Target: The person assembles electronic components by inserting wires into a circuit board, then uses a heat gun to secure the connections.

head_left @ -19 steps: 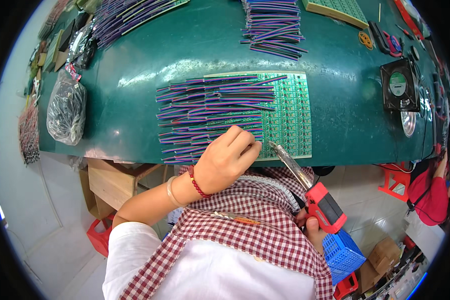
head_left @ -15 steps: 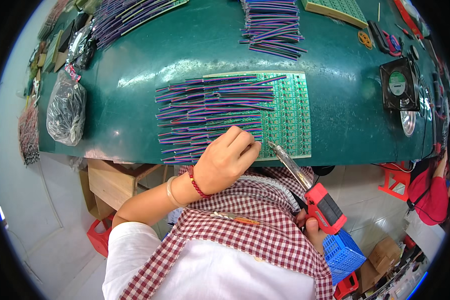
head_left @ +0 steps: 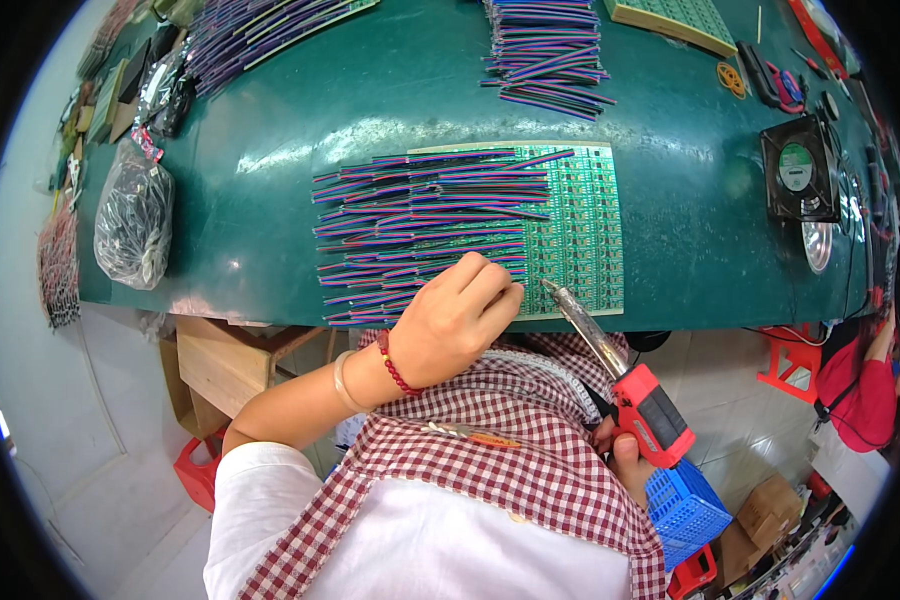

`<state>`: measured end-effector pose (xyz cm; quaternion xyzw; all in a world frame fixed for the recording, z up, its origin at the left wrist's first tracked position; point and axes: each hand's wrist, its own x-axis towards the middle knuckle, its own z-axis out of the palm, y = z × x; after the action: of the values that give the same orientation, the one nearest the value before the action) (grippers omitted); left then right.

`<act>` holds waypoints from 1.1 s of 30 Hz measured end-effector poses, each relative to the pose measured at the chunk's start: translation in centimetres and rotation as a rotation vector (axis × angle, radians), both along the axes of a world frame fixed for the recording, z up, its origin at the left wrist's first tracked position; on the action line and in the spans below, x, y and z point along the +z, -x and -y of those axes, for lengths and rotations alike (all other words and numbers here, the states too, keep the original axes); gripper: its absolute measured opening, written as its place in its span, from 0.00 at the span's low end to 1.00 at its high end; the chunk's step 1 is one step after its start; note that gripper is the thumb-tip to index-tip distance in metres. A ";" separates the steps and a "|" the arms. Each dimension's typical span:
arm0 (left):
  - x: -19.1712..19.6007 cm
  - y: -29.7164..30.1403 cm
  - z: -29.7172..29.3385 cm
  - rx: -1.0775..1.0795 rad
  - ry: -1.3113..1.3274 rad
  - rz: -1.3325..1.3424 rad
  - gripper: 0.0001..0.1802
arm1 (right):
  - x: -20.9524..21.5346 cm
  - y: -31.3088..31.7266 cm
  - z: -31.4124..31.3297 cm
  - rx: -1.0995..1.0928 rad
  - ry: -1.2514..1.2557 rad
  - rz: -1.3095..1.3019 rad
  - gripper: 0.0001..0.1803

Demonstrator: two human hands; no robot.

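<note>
Far left: clear plastic bag (head_left: 133, 225) with dark contents, on the green surface (head_left: 250, 230); beyond, at the far edge, dark bundled wires (head_left: 260, 40).

Mid-left, near edge: multicoloured wires (head_left: 430, 187) in rows, partly over a green circuit board (head_left: 583, 225), ends pointing right.

Over the nearest rows: left hand (head_left: 455, 315), fingers bent, thumb and forefinger close together. Cannot tell whether pinching a wire; contact hidden.

Centre, far side: second wire pile (head_left: 545, 50). Nearer: right part of the board, bare of wires, flat.

Right of the left fingertips: soldering iron (head_left: 632, 388), tip just beside them, over the board's near part. Cannot tell if touching. Handle gripped from below by the right hand (head_left: 625, 460), closed round it, mostly hidden.

Far right: stacked boards (head_left: 675, 20), then a black fan (head_left: 800, 175).

Step in hand, as judged: wire-end soldering along the near rows. Next move: calls for a steady left hand, exact tip placement, fingers clear of heat.
</note>
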<state>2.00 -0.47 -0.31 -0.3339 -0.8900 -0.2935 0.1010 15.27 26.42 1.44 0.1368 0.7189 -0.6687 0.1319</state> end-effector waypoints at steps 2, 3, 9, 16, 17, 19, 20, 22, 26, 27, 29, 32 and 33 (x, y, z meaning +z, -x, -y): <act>0.0 0.0 -0.1 0.001 0.002 -0.004 0.15 | 0.1 0.2 0.1 0.010 0.009 -0.001 0.21; 0.0 0.0 -0.1 0.003 0.002 -0.006 0.15 | 0.1 0.3 0.1 0.020 0.015 0.000 0.21; 0.0 -0.1 -0.1 0.005 0.010 -0.004 0.15 | 0.1 0.9 -0.3 0.146 -0.099 -0.015 0.20; 0.2 0.0 -0.1 0.005 0.017 -0.012 0.14 | -0.7 -0.1 0.2 -0.047 -0.018 -0.074 0.22; 0.2 0.0 -0.1 0.009 0.018 -0.013 0.14 | -0.7 0.0 0.2 -0.039 -0.014 -0.070 0.22; 0.2 0.0 -0.1 0.010 0.019 -0.014 0.14 | -0.6 0.1 0.2 -0.032 -0.011 -0.067 0.23; 0.2 0.0 -0.1 0.009 0.023 -0.012 0.14 | -0.6 0.1 0.1 -0.018 -0.017 -0.069 0.23; 0.2 0.0 -0.2 0.004 0.029 -0.011 0.15 | -0.7 0.0 0.2 -0.007 -0.020 -0.071 0.23; 0.4 -0.1 -0.3 0.009 0.049 -0.006 0.15 | -0.3 0.1 0.6 -0.081 -0.021 -0.068 0.25; 0.4 -0.2 -0.3 0.020 0.058 -0.007 0.16 | -0.2 0.3 0.6 -0.094 -0.025 -0.082 0.26; 0.9 0.0 -0.5 0.029 0.067 -0.027 0.16 | 0.3 0.7 0.5 -0.088 -0.022 -0.068 0.27; 1.7 1.4 -0.9 0.068 0.063 -0.067 0.15 | 0.6 1.2 0.7 -0.115 -0.006 -0.078 0.28; 1.6 2.2 -1.0 0.106 0.050 -0.086 0.14 | 0.5 1.3 0.8 -0.141 0.005 -0.101 0.29</act>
<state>-0.24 0.52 1.30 -0.3010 -0.9083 -0.2510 0.1460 13.96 25.64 1.91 0.1528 0.7114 -0.6843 0.0485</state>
